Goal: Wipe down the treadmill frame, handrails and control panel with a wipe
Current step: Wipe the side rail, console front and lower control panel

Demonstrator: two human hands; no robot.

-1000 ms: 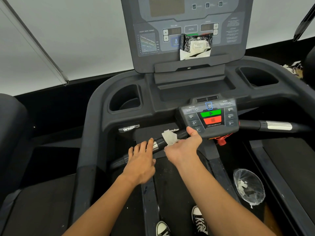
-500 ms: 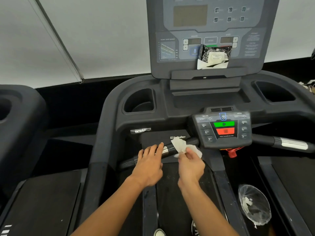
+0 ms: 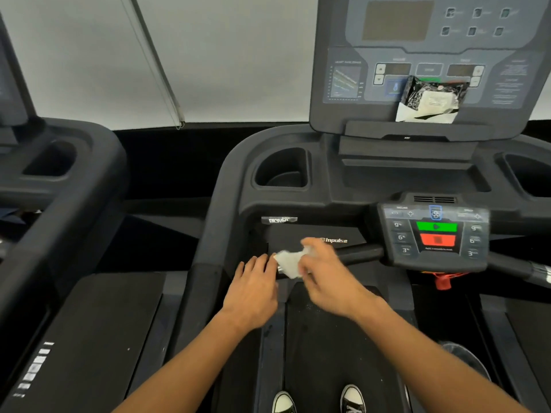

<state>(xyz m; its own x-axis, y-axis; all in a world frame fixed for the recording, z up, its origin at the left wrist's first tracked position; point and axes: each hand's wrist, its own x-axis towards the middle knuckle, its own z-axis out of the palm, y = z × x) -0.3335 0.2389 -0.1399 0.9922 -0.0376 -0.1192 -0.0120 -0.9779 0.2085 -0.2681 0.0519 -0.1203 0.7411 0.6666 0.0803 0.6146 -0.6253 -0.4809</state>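
Observation:
A dark treadmill fills the view, with its frame curving up on the left. The front handrail runs left from the small control pad. My right hand grips a crumpled white wipe against the handrail. My left hand lies on the same rail just left of the wipe, fingers straight. The big upper console stands behind, with a black and white wipe packet leaning on its ledge.
A second treadmill stands close on the left. Cup holders flank the console. A red safety clip hangs under the control pad. My shoes stand on the belt. A clear plastic bag lies at the lower right.
My right hand has slid the wipe left along the handrail, away from the control pad and up against my left hand. The view has swung to the left.

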